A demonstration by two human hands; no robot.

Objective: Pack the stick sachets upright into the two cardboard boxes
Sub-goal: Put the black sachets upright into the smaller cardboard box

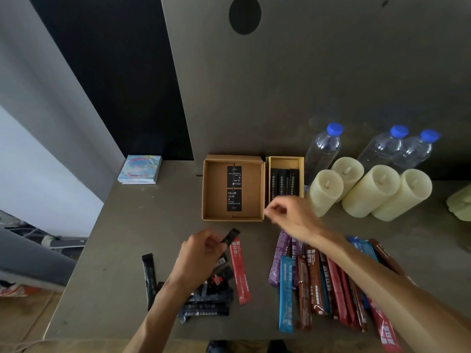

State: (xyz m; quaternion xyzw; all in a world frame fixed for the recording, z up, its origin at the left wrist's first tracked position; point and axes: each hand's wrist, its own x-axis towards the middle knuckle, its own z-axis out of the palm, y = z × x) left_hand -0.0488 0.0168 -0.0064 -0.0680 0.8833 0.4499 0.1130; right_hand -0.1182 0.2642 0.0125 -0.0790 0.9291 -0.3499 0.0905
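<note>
**Packing stick sachets: stock on hand**

Head view.
- Item 1: large square brown cardboard box [207, 189], open, at the back of the grey table [122, 250]. Two black printed packets [234, 189] lie flat inside.
- Item 2: narrow brown cardboard box [301, 174], touching the large box's right wall. Black stick sachets [283, 182] stand upright in it.
- Item 3: left hand [201, 253], fingers curled round one black foil stick sachet [231, 236], held tilted above a loose heap of dark sachets [209, 301] near the front edge.
- Item 4: right hand [288, 212], at the narrow box's front wall, fingers drawn together and blurred. Whether they hold anything cannot be told.
- Item 5: single red sachet [239, 273], flat beside the heap; one lone black sachet [149, 276] apart on the left.
- Item 6: row of purple, blue, brown and red sachets [316, 284], partly under the right forearm.
- Sundries: three clear plastic bottles with blue caps [323, 149], four cream pillar candles [369, 192], a pastel booklet [140, 169].
</note>
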